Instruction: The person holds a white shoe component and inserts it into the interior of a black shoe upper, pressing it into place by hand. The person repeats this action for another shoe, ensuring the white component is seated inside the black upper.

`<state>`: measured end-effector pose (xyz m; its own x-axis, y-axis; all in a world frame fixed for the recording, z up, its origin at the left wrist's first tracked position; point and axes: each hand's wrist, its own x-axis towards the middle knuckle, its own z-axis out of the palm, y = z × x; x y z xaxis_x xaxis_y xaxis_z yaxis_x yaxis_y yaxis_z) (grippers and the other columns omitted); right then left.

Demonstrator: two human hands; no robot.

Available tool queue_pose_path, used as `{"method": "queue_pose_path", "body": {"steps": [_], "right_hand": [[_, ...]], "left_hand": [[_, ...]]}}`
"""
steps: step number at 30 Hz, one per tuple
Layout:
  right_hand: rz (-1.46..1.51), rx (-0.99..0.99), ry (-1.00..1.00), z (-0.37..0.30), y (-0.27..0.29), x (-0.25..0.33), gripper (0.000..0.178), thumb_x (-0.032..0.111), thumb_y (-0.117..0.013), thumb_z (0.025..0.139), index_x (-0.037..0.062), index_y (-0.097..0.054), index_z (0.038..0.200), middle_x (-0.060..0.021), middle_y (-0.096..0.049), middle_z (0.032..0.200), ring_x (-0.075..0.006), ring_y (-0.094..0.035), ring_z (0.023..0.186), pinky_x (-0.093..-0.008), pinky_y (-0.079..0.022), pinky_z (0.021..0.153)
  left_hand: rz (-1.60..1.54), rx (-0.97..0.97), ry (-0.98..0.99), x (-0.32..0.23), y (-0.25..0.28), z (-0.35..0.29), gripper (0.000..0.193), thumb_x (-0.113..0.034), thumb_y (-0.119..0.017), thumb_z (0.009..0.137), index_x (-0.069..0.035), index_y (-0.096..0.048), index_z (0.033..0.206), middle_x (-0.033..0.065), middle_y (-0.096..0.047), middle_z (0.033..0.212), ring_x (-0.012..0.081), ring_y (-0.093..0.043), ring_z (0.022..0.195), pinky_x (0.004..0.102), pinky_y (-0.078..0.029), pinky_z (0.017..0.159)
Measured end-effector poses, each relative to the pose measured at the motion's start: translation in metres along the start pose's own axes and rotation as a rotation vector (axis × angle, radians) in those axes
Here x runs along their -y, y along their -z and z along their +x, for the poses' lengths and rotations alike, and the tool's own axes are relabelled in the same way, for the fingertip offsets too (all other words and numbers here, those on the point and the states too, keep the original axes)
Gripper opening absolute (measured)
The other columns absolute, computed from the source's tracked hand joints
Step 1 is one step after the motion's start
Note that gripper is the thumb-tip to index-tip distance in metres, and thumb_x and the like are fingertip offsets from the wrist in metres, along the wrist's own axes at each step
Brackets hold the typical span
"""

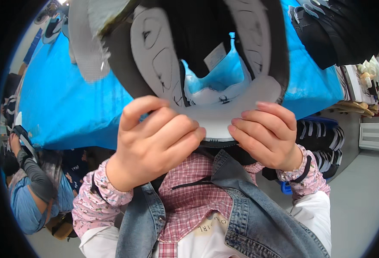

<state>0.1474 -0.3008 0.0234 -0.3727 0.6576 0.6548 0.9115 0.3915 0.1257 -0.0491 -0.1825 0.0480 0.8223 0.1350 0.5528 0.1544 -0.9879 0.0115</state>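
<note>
A black and white shoe upper (pixel 155 47) is held up in front of me, its heel end toward my body. Along that heel end lies a curved, milky-white stiffener (pixel 228 105). My left hand (pixel 153 142) is closed on the left side of the heel edge, fingers curled and thumb tip near the middle. On the right side, my right hand (pixel 269 135) pinches the same edge with bent fingers. Dark drawn loops mark the white side panels, and a small white label (pixel 215 56) shows inside. Parts of the fingers behind the upper are hidden.
A blue-covered table (pixel 60 103) spreads beyond my hands. Grey mesh material (pixel 86 47) is at the upper left, a stack of black shoe pieces (pixel 322 34) at the upper right. Black-and-white pieces (pixel 322 148) fill a blue crate below right. Another person (pixel 35 193) sits at left.
</note>
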Motion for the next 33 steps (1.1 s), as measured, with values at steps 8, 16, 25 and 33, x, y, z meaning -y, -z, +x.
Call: {"method": "queue_pose_path", "body": {"steps": [8,16,25,33], "right_hand": [[-0.136,0.140,-0.035,0.014,0.019,-0.019,0.020,0.015,-0.061,0.074,0.0136,-0.061,0.094,0.0023,-0.062,0.097,-0.0157,-0.055,0.100,-0.0341,-0.041,0.094],[-0.207,0.272,0.209,0.023,0.042,-0.041,0.018,0.010,-0.059,0.062,0.0056,-0.063,0.079,-0.0022,-0.062,0.088,-0.0189,-0.056,0.098,-0.0322,-0.044,0.092],[-0.069,0.321,0.292,0.020,0.029,-0.033,0.020,0.010,-0.059,0.061,0.0027,-0.059,0.080,-0.0046,-0.059,0.085,-0.0189,-0.059,0.086,-0.0305,-0.048,0.082],[0.028,0.293,0.132,0.022,0.031,-0.030,0.026,0.013,-0.059,0.070,0.0036,-0.059,0.094,-0.0058,-0.059,0.092,-0.0186,-0.059,0.083,-0.0332,-0.047,0.081]], "left_hand": [[0.012,-0.022,-0.081,0.014,0.008,0.015,0.010,-0.017,-0.061,0.062,-0.013,-0.063,0.071,-0.0067,-0.057,0.072,0.0092,-0.051,0.064,0.0302,-0.037,0.082],[-0.040,-0.037,-0.176,0.013,0.003,0.013,0.013,-0.016,-0.059,0.055,-0.010,-0.058,0.067,-0.0033,-0.051,0.069,0.0128,-0.050,0.063,0.0313,-0.040,0.081],[-0.037,-0.007,-0.219,0.018,0.002,0.019,0.014,-0.016,-0.057,0.055,-0.009,-0.055,0.068,-0.0011,-0.048,0.070,0.0155,-0.050,0.065,0.0313,-0.041,0.081],[0.011,-0.050,-0.204,0.020,0.005,0.032,0.009,-0.015,-0.057,0.061,-0.010,-0.056,0.069,-0.0011,-0.050,0.071,0.0157,-0.051,0.067,0.0318,-0.039,0.083]]}}
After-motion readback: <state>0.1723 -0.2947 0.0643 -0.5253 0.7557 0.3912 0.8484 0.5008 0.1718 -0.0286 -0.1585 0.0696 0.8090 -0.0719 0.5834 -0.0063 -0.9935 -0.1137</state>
